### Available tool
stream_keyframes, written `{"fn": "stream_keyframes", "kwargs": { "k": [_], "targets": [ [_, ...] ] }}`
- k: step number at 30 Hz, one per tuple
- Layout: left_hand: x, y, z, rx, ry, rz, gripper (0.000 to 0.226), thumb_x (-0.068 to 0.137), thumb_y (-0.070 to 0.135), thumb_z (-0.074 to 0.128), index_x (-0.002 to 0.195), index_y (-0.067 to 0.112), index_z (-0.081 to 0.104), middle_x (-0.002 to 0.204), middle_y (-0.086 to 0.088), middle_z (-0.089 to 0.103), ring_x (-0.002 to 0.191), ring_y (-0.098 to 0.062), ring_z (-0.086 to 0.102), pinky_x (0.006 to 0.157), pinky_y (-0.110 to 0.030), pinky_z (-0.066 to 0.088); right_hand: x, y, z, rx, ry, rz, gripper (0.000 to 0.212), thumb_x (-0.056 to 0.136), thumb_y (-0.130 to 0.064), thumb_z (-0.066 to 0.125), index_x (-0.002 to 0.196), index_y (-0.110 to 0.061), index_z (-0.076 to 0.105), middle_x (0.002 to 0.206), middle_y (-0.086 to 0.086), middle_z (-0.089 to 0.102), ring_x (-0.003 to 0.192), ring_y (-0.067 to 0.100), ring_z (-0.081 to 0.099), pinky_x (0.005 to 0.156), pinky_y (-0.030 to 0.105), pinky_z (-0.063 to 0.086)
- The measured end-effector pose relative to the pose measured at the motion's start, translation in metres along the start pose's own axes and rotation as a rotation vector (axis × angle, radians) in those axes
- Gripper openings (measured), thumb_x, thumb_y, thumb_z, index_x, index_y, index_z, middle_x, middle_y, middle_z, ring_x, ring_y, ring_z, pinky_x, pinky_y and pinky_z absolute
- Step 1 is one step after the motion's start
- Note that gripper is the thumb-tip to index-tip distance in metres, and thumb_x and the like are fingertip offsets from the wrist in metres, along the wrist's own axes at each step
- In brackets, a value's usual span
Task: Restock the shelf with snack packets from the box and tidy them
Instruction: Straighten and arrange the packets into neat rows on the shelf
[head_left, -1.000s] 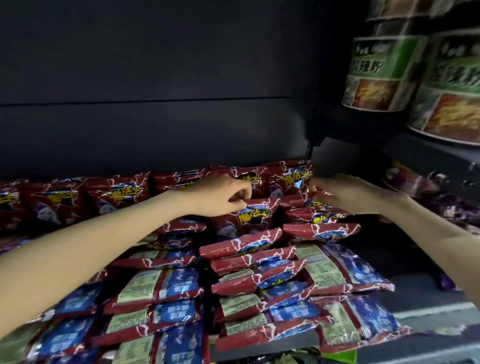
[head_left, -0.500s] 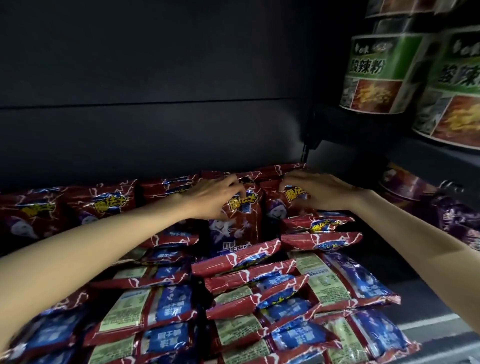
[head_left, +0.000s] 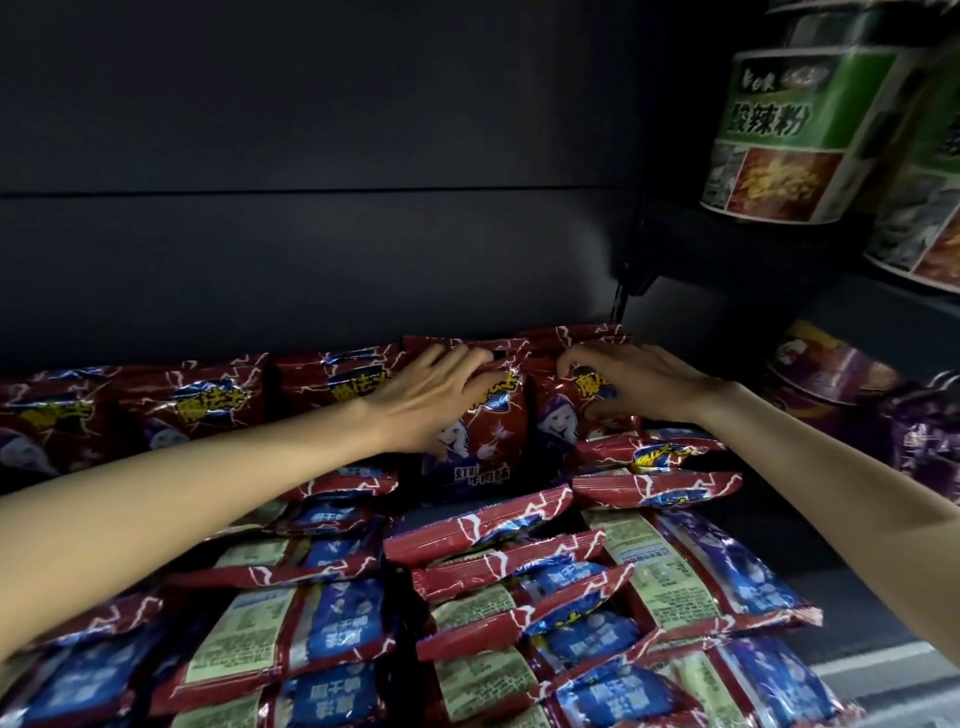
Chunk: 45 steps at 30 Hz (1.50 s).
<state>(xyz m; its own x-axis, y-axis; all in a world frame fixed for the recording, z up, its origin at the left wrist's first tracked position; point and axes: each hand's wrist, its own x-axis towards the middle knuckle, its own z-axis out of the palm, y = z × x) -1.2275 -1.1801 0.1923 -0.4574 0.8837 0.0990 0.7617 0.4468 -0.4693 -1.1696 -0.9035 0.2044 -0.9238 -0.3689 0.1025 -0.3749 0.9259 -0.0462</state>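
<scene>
One view only — head-worn, wide-angle, looking forward and down into a dark shelf bay (head_left: 363, 260) at close range. Both forearms enter from the bottom corners. Right edge catches the neighbouring bay; straight lines bow toward the frame edges — no second view to overlap.

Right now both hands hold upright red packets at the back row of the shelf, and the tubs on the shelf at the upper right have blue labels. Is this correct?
Not fully. The head view shows the tubs at the upper right with green labels, not blue. The rest holds: the left hand and the right hand each hold an upright red packet in the back row.
</scene>
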Motion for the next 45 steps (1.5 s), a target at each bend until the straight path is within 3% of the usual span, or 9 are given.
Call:
{"fn": "stream_keyframes", "kwargs": {
  "k": [4, 8, 14, 26, 30, 32, 35, 40, 45],
  "targets": [
    [0.003, -0.010, 0.003, 0.005, 0.040, 0.078, 0.115, 0.060, 0.048, 0.083, 0.149, 0.013, 0.020, 0.145, -0.017, 0.031, 0.132, -0.030, 0.032, 0.112, -0.042, 0.020, -0.004, 0.012, 0.006, 0.145, 0.083, 0.030, 0.053, 0.078, -0.019, 0.076, 0.119, -0.034, 0.046, 0.125, -0.013, 0.049, 0.112, 0.006, 0.048, 0.092, 0.026, 0.042],
    [0.004, -0.014, 0.011, 0.027, 0.004, 0.078, 0.115, 0.071, 0.053, 0.073, 0.151, 0.018, -0.002, 0.156, -0.014, 0.004, 0.144, -0.028, 0.003, 0.114, -0.042, -0.007, 0.004, 0.013, 0.015, 0.034, 0.185, -0.047, 0.062, 0.071, -0.017, 0.080, 0.124, -0.030, 0.051, 0.115, -0.008, 0.040, 0.108, 0.009, 0.037, 0.096, 0.025, 0.032],
    [0.006, -0.017, 0.016, 0.042, -0.044, 0.067, 0.120, 0.074, 0.065, 0.063, 0.146, 0.024, -0.023, 0.152, -0.009, -0.029, 0.141, -0.023, -0.025, 0.114, -0.045, -0.016, 0.009, 0.010, 0.014, -0.115, 0.190, -0.091, 0.069, 0.073, -0.023, 0.079, 0.132, -0.036, 0.047, 0.130, -0.002, 0.036, 0.115, 0.012, 0.030, 0.096, 0.024, 0.019],
    [0.014, -0.016, 0.021, 0.036, -0.100, 0.028, 0.125, 0.065, 0.084, 0.051, 0.143, 0.028, -0.030, 0.147, -0.007, -0.040, 0.136, -0.021, -0.035, 0.111, -0.045, -0.023, -0.011, 0.011, 0.005, -0.188, 0.065, -0.035, 0.069, 0.085, -0.038, 0.065, 0.142, -0.049, 0.028, 0.157, -0.008, -0.001, 0.141, 0.016, -0.002, 0.113, 0.034, 0.006],
    [0.004, -0.015, 0.002, -0.040, 0.023, 0.056, 0.100, 0.077, 0.074, 0.048, 0.150, 0.031, -0.005, 0.156, -0.006, -0.021, 0.143, -0.021, -0.020, 0.115, -0.045, -0.014, -0.022, 0.001, -0.003, -0.036, 0.252, -0.106, 0.042, 0.087, -0.030, 0.065, 0.129, -0.030, 0.057, 0.144, -0.002, 0.040, 0.133, 0.018, 0.036, 0.109, 0.042, 0.033],
    [-0.009, -0.014, -0.019, -0.143, 0.116, 0.068, 0.073, 0.085, 0.062, 0.046, 0.146, 0.028, 0.028, 0.157, -0.005, 0.014, 0.144, -0.022, 0.010, 0.117, -0.044, 0.005, -0.028, -0.013, -0.012, 0.057, 0.326, -0.120, 0.029, 0.090, -0.029, 0.060, 0.119, -0.025, 0.063, 0.126, -0.004, 0.057, 0.115, 0.013, 0.054, 0.096, 0.040, 0.048],
    [-0.046, -0.015, -0.054, -0.299, 0.234, -0.043, 0.038, 0.091, 0.046, 0.051, 0.121, 0.026, 0.062, 0.121, 0.006, 0.063, 0.114, -0.015, 0.055, 0.099, -0.039, 0.044, -0.030, -0.048, -0.030, 0.155, 0.369, -0.137, 0.031, 0.092, -0.043, 0.048, 0.107, -0.024, 0.068, 0.105, -0.010, 0.070, 0.086, 0.005, 0.067, 0.075, 0.035, 0.056],
    [-0.139, -0.032, -0.081, -0.441, 0.134, -0.354, 0.022, 0.087, 0.048, 0.054, 0.106, 0.042, 0.064, 0.095, 0.026, 0.066, 0.085, 0.003, 0.061, 0.078, -0.029, 0.053, -0.012, -0.126, -0.047, 0.178, 0.225, -0.334, 0.031, 0.091, -0.047, 0.048, 0.106, -0.028, 0.067, 0.093, -0.015, 0.070, 0.079, -0.004, 0.063, 0.072, 0.028, 0.055],
    [-0.222, -0.060, -0.064, -0.559, -0.031, -0.451, 0.049, 0.074, 0.078, 0.041, 0.110, 0.049, 0.058, 0.109, 0.030, 0.060, 0.100, 0.009, 0.056, 0.092, -0.030, 0.048, 0.030, -0.189, -0.041, 0.098, 0.057, -0.448, 0.038, 0.091, -0.050, 0.053, 0.124, -0.031, 0.055, 0.114, -0.012, 0.064, 0.097, 0.009, 0.060, 0.081, 0.036, 0.052]
  ]
}}
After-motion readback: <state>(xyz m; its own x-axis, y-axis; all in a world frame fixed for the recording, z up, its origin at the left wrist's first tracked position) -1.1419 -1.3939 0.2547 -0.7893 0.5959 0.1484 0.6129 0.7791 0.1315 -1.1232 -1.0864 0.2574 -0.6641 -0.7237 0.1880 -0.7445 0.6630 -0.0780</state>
